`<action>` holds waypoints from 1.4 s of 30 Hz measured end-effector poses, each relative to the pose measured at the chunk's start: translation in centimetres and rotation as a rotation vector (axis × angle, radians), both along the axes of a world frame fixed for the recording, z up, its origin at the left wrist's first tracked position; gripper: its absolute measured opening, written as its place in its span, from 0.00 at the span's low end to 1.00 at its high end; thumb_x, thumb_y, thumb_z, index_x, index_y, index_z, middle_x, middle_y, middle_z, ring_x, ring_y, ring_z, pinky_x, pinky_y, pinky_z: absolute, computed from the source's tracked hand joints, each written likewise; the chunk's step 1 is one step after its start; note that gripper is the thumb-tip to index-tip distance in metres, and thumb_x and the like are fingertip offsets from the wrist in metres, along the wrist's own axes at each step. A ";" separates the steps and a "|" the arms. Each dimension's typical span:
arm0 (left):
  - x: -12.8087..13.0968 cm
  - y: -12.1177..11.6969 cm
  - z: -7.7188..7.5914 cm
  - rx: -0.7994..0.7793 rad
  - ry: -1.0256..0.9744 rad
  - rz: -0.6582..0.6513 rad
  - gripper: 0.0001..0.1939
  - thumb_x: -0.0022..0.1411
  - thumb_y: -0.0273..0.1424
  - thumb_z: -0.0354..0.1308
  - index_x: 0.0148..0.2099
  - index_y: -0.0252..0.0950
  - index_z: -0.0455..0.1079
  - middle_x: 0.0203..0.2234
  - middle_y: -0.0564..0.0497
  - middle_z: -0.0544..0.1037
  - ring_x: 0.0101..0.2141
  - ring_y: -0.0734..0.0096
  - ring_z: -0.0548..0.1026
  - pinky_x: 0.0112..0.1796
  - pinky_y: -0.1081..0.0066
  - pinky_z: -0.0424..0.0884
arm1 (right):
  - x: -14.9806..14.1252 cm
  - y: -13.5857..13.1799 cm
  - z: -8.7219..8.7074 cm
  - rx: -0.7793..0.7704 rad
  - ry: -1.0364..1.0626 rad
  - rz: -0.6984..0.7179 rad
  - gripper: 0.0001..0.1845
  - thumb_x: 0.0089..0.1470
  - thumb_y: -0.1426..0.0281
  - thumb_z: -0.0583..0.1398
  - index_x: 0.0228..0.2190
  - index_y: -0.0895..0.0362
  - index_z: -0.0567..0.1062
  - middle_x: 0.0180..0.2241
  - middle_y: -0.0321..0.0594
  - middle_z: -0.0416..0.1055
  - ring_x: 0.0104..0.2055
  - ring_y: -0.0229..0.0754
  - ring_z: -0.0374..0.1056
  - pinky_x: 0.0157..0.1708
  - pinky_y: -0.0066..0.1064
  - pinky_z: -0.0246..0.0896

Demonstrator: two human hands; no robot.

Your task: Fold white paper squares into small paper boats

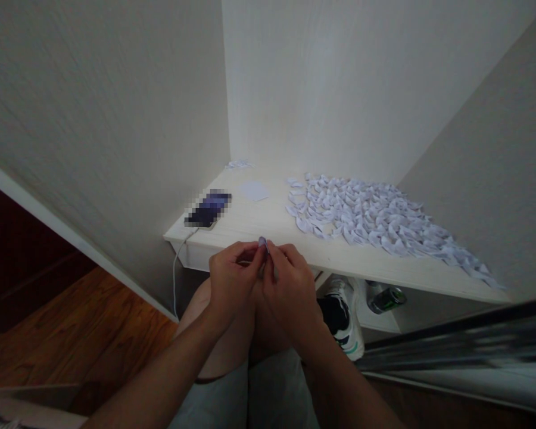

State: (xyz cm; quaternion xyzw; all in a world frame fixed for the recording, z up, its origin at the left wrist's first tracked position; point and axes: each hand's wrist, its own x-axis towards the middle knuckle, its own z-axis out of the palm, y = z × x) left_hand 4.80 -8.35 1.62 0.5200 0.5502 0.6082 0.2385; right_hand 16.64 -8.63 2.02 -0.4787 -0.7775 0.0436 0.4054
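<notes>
Between my fingertips, just off the front edge of the white shelf (250, 232), is a small folded piece of white paper (262, 242). My left hand (234, 271) pinches it from one side, and my right hand (290, 277) pinches it from the other. Most of the paper is hidden by the fingers. On the right half of the shelf lies a wide pile of folded white paper pieces (370, 214). Some flat white paper (254, 190) rests near the middle, beyond my hands.
A phone (209, 208) with a white cable (174, 280) lies at the shelf's left end. Thin paper strips (240, 164) sit in the back corner. Below the shelf are a white shoe (351, 333) and a dark can (386, 300). Panels enclose the shelf's left, back and right.
</notes>
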 end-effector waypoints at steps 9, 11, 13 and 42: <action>-0.8 0.4 -0.5 -0.110 -0.086 -0.114 0.09 0.57 0.32 0.65 0.39 0.35 0.83 0.34 0.48 0.86 0.35 0.59 0.84 0.38 0.66 0.80 | 0.5 1.1 -0.9 -0.017 -0.037 0.053 0.14 0.64 0.73 0.56 0.47 0.58 0.78 0.40 0.48 0.75 0.39 0.46 0.71 0.39 0.38 0.69; -1.2 0.6 -0.8 -0.140 -0.172 -0.199 0.11 0.56 0.33 0.67 0.41 0.34 0.83 0.36 0.47 0.86 0.37 0.58 0.84 0.40 0.65 0.80 | 0.9 1.4 -1.0 -0.032 -0.022 0.073 0.15 0.63 0.74 0.57 0.48 0.57 0.79 0.40 0.47 0.75 0.39 0.46 0.71 0.39 0.37 0.69; -1.7 0.8 -0.9 -0.175 -0.280 -0.294 0.13 0.53 0.33 0.70 0.41 0.34 0.82 0.36 0.46 0.86 0.37 0.58 0.84 0.39 0.64 0.81 | 1.5 1.8 -0.7 -0.086 0.046 0.134 0.15 0.61 0.75 0.58 0.48 0.56 0.80 0.39 0.45 0.75 0.37 0.43 0.72 0.38 0.34 0.70; -1.7 0.4 -0.2 -0.179 -0.680 -0.375 0.15 0.48 0.33 0.75 0.37 0.31 0.79 0.26 0.48 0.83 0.26 0.68 0.82 0.31 0.71 0.80 | 3.3 2.8 0.8 -0.568 0.578 0.314 0.07 0.49 0.70 0.67 0.33 0.56 0.76 0.32 0.40 0.78 0.35 0.42 0.74 0.37 0.34 0.69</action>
